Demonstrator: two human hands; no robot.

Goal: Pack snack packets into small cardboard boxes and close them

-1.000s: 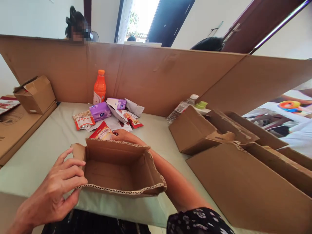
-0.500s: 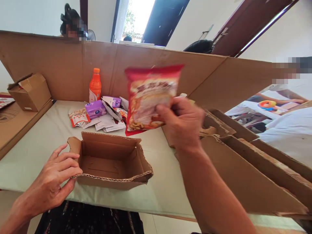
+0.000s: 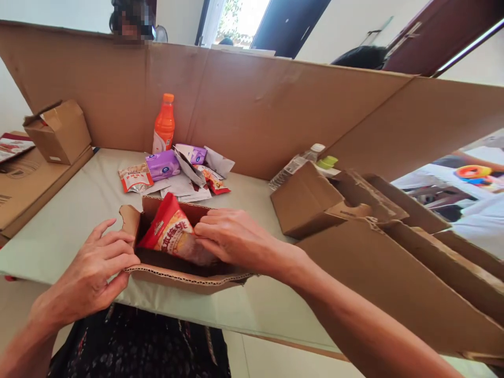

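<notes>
An open-topped cardboard box (image 3: 189, 280) stands near the table's front edge. My left hand (image 3: 92, 268) holds its left end, fingertips against the torn rim and thumb low on the outside. Inside the box, a red snack bag (image 3: 173, 231) with a nut picture sits tilted, its upper left corner above the rim. My right hand (image 3: 224, 236) reaches in from the right, fingers closed on the bag's right side. The bag's lower part is hidden by the near wall.
Behind the box lie purple tissue packs (image 3: 163, 165), flat white packets (image 3: 179, 186) and a small nut bag (image 3: 135, 177). An orange drink bottle (image 3: 164, 126) stands by the cardboard partition (image 3: 244, 110). Boxes (image 3: 307, 199) crowd the right; a smaller carton (image 3: 59, 134) sits left.
My right hand has brought the red snack bag down from the air into the cardboard box. My left hand has stayed at the box's left end. The view has shifted slightly right.
</notes>
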